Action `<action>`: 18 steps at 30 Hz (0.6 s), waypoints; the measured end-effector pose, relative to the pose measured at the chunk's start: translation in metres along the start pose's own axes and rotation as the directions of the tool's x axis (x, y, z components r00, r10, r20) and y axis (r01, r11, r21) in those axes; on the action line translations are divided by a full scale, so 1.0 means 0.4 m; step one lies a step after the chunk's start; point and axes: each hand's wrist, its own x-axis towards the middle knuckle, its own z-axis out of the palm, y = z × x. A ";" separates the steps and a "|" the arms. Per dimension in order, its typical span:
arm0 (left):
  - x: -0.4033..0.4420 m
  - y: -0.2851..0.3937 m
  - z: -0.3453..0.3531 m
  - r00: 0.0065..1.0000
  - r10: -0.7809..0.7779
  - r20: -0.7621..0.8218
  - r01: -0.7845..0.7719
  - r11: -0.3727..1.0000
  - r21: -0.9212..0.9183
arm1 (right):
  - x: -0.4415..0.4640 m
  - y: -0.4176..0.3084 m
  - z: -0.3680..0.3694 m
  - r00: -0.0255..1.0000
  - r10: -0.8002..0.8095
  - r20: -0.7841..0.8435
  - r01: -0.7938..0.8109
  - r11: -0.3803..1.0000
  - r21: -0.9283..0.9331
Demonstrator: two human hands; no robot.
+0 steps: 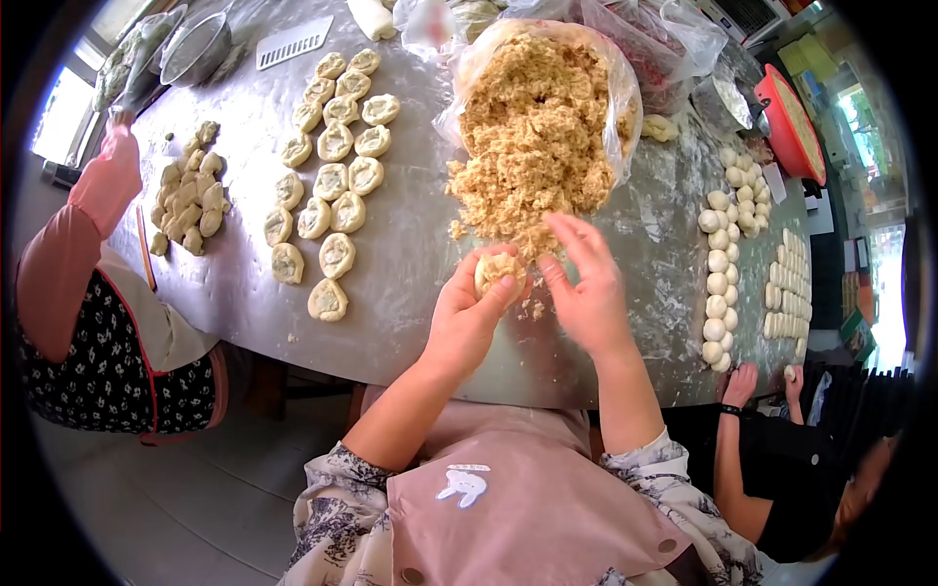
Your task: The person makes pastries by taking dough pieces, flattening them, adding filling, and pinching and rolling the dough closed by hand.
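My left hand (471,314) is closed around a small dough piece (499,273) with tan crumbly filling on top, its thumb pressed along the side. Just right of it, my right hand (591,285) has its fingers apart at the lower edge of the filling heap, and nothing large shows between them. The crumbly filling (537,127) spills from an open clear plastic bag (625,73) onto the metal table (410,195). A few crumbs lie below the heap, between my hands.
Filled dough pieces (335,254) stand in rows at left, near dough lumps (191,200). White dough balls (717,283) and small rolls (788,288) lie right, below a red bowl (791,127). Co-workers' arms show at far left (103,186) and lower right (740,386).
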 end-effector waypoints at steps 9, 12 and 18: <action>-0.010 0.008 -0.007 0.996 -0.080 0.048 0.083 0.995 -0.056 | -0.014 -0.013 0.015 0.971 -0.233 0.049 0.230 0.972 0.058; -0.005 -0.005 -0.003 0.998 -0.058 0.028 0.060 0.995 -0.080 | -0.019 -0.012 0.029 0.962 -0.274 0.006 0.273 0.961 0.042; -0.003 0.004 -0.001 0.997 -0.067 -0.022 0.063 0.982 -0.176 | -0.039 -0.008 0.025 0.983 -0.178 0.047 0.167 0.971 0.170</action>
